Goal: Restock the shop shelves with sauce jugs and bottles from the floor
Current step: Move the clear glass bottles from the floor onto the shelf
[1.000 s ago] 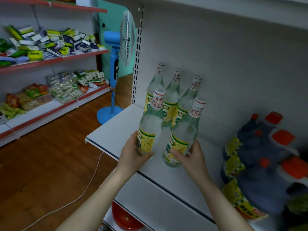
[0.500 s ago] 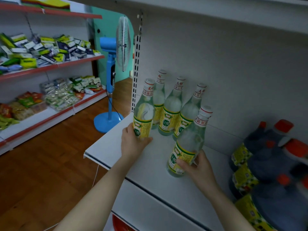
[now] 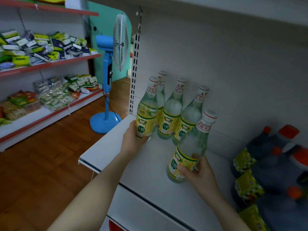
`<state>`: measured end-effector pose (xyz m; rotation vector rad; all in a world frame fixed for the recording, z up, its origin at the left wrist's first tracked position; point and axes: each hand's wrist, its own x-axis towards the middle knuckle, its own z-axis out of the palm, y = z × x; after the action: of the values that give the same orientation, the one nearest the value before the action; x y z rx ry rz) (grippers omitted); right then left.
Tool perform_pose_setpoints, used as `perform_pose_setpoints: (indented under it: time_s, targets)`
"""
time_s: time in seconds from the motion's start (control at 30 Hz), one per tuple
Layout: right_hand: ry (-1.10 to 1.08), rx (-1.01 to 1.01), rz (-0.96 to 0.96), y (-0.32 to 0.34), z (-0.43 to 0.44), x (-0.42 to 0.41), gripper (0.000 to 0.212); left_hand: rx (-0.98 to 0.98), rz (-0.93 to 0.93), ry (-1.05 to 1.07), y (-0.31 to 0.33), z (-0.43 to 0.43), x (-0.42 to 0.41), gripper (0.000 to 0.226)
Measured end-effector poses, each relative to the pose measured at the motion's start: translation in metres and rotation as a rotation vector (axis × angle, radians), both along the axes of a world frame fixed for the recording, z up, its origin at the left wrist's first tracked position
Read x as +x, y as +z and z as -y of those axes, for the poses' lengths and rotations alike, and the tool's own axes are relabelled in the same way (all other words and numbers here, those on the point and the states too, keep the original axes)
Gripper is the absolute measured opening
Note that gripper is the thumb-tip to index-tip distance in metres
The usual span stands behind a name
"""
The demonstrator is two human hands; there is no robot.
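The left grip [image 3: 133, 139] curls round the lower, labelled part of the first bottle [image 3: 146, 112], which stands at the left end of the row on the white shelf [image 3: 141, 172], just in front of the three bottles [image 3: 171, 112] ranged along the back panel; the right grip [image 3: 198, 172] wraps thumb and fingers round the label of the second bottle [image 3: 191, 147], which leans in front of the row's right end; I cannot tell whether its base touches the shelf. Both look like glass filled with pale liquid, so I judge them fairly heavy for their girth, rigid, breakable, and apt to tip on a narrow base; the paper label should give more friction than bare glass, so low on the body is the sound place to hold, not the slim neck or cap; a knock against the neighbours could topple the row. The dark jugs [image 3: 275, 164] with orange caps sit further right on the shelf.
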<state>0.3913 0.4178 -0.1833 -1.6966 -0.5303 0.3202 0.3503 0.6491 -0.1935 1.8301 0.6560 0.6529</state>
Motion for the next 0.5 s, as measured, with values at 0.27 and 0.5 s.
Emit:
perform_pose_setpoints:
  time_s: [0.27, 0.5]
  targets:
    - [-0.001, 0.019, 0.003, 0.002, 0.000, -0.002, 0.055, 0.106, -0.054, 0.021, -0.007, -0.005, 0.006, 0.065]
    - [-0.006, 0.009, 0.024, 0.001, 0.000, -0.002, 0.045, 0.096, -0.063, 0.034, -0.014, -0.007, 0.008, 0.053]
